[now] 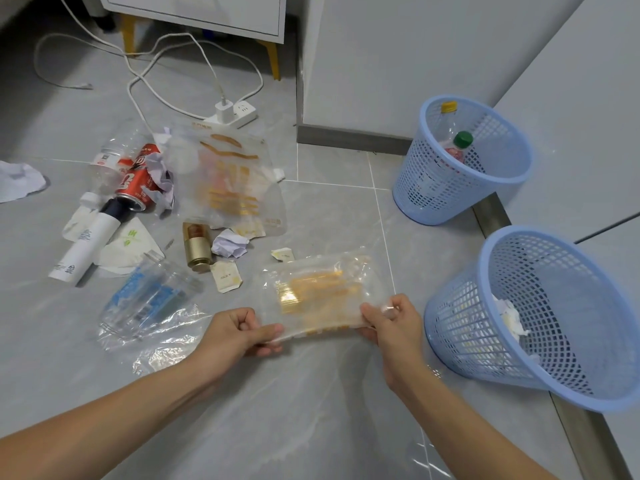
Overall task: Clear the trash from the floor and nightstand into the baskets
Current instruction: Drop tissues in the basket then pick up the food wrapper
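I see both hands holding one clear plastic wrapper with gold-orange print, just above the grey glossy floor tiles. The left hand pinches the wrapper's left edge, thumb on top, fingers curled beneath. The right hand pinches the right edge in the same grip. The film is thin, crinkled and stretched flat between them.

Near basket: light blue plastic lattice, round, tapered, tilted toward me, standing just right of the right hand. It contains crumpled white paper. Far basket: same type, standing by the wall corner, containing two clear plastic bottles, one with a green cap, one with a yellow cap.

Remaining trash lies on the floor left of the wrapper: a larger clear printed bag, a red can on its side, a white tube with dark cap, a gold cylindrical bottle, a paper ball, a flattened clear bottle with blue label, loose transparent film, small cream sachets.

A white power strip with looped cables lies before the white nightstand on yellow legs
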